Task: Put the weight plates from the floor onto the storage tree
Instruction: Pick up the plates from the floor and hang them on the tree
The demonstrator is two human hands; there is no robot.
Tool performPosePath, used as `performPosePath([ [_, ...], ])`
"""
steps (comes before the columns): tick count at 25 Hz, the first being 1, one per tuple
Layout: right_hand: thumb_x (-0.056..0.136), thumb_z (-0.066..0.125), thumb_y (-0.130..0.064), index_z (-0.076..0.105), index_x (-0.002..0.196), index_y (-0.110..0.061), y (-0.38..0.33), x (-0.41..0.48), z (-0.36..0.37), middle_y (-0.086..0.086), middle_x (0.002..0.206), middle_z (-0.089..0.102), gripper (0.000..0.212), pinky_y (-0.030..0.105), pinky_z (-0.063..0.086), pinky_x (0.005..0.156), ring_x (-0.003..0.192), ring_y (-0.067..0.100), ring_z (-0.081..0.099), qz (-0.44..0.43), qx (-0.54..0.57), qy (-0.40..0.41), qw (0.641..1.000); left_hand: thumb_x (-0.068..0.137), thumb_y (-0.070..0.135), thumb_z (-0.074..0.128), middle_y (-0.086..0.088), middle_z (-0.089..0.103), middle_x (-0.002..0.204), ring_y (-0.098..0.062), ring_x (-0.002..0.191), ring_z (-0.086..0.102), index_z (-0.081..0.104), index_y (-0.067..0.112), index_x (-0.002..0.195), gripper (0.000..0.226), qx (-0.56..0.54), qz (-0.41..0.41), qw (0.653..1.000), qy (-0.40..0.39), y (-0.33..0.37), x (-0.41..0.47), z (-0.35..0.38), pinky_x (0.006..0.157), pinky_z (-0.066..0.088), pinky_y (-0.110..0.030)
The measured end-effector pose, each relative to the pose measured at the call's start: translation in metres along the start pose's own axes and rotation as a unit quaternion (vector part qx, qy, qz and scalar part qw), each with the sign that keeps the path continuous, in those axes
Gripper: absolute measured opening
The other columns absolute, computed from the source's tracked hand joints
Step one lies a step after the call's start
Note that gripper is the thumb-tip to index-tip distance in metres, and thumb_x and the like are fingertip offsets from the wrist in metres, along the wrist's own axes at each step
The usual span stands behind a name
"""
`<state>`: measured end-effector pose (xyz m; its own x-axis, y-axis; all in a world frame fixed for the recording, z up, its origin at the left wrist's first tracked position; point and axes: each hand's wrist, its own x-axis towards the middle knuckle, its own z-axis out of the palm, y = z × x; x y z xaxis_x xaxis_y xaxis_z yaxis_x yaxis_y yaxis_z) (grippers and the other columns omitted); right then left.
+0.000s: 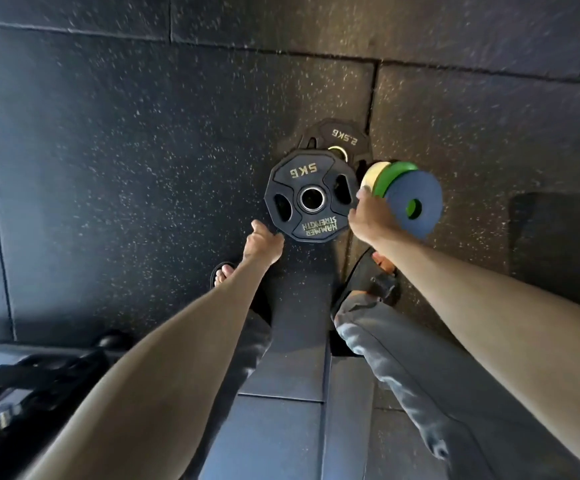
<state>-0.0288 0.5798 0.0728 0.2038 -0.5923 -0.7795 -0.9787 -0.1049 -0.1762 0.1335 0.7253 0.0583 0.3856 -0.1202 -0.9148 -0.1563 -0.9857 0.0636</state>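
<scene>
**A:** What is lying on the speckled rubber floor point(108, 150)?

**B:** The biggest thing is the black 5 kg plate point(302, 173), sitting just ahead of the person's feet. Behind it, a 2.5 kg plate point(344, 136) is resting on another dark plate point(307, 140), and the 5 kg plate is overlapping both.

**A:** And the hands?

**B:** The left hand point(262, 245) is curling its fingers around the near-left rim of the 5 kg plate. The right hand point(368, 220) is holding three small discs stacked together: blue point(420, 188), green point(390, 178) and cream point(373, 174).

**A:** So which step is this?

**B:** I'd say they are gathering. The small discs are already up, and the 5 kg plate is being taken hold of. I cannot tell whether it is leaving the floor yet.

**A:** What is the next move asking for?

**B:** Probably a firm one-handed grip, perhaps through one of its slots, then turning towards the tree. The tree isn't identifiable here. Only a blurred dark frame point(39, 375) is showing at lower left.
</scene>
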Motion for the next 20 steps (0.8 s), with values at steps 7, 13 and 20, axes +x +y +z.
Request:
performPosePath([
  [7, 0.096, 0.057, -0.032, 0.038, 0.134, -0.008, 0.018, 0.094, 0.034, 0.024, 0.126, 0.056, 0.049, 0.039, 0.043, 0.075, 0.111, 0.042, 0.058, 0.011, -0.108, 0.023, 0.994, 0.096, 0.042, 0.052, -0.022, 0.055, 0.133, -0.040, 0.119, 0.058, 0.017, 0.003, 0.149, 0.074, -0.005, -0.047, 0.998, 0.029, 0.019, 0.099, 0.046, 0.097, 0.050, -0.045],
  [13, 0.088, 0.069, -0.043, 0.058, 0.117, -0.006, 0.014, 0.115, 0.046, 0.021, 0.125, 0.050, 0.048, 0.043, 0.049, 0.083, 0.109, 0.037, 0.054, 0.043, -0.109, 0.101, 0.988, 0.091, 0.055, 0.052, -0.018, 0.063, 0.119, -0.039, 0.099, 0.069, 0.029, 0.006, 0.135, 0.069, -0.033, -0.074, 0.995, 0.059, 0.014, 0.144, 0.066, 0.085, 0.057, -0.051],
  [20, 0.088, 0.068, -0.035, 0.064, 0.109, -0.010, 0.011, 0.122, 0.065, 0.016, 0.127, 0.046, 0.033, 0.044, 0.041, 0.091, 0.109, 0.033, 0.050, 0.079, -0.098, 0.173, 0.977, 0.092, 0.048, 0.054, -0.016, 0.068, 0.105, -0.036, 0.087, 0.071, 0.037, 0.014, 0.099, 0.039, -0.035, -0.055, 0.995, 0.081, 0.012, 0.164, 0.062, 0.079, 0.060, -0.046],
])
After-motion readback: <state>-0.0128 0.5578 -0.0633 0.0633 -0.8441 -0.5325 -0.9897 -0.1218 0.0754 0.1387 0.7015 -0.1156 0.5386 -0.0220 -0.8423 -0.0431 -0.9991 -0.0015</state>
